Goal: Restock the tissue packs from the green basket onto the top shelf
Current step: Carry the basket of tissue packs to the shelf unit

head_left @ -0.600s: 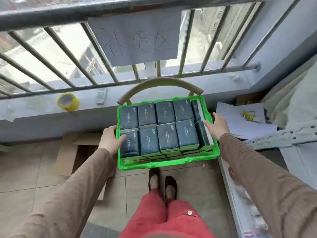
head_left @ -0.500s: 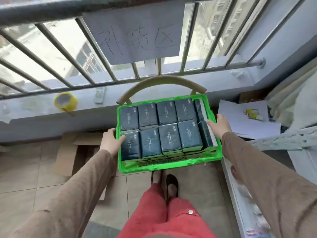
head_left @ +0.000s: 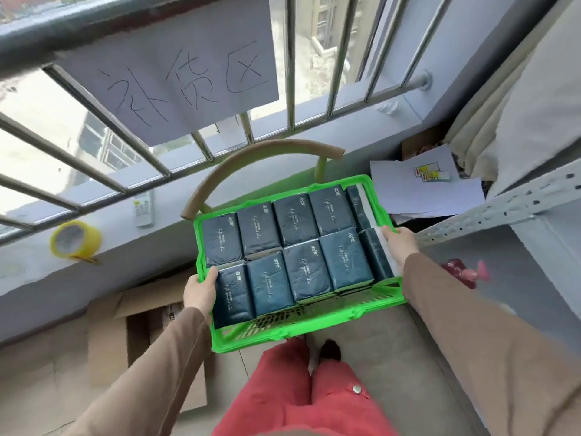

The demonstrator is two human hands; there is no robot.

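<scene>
A green basket [head_left: 301,329] filled with several dark blue tissue packs [head_left: 305,272] in two rows hangs in the air in front of me, above a chair. My left hand [head_left: 199,292] grips the basket's left rim, thumb over the edge. My right hand [head_left: 399,247] grips the right rim, fingers curled over it beside the packs that stand on edge. The basket tilts slightly, its near side lower. A white metal shelf rail [head_left: 500,209] runs in from the right.
A curved chair back [head_left: 251,165] stands just behind the basket. A window railing with a handwritten paper sign [head_left: 176,77] is ahead. Yellow tape roll [head_left: 75,240] and a remote sit on the sill. Flattened cardboard [head_left: 138,328] lies on the floor at left; papers [head_left: 421,190] at right.
The basket, held in both hands, has risen off the chair and shifted to the right toward the shelf rail. My view has turned right and upward.
</scene>
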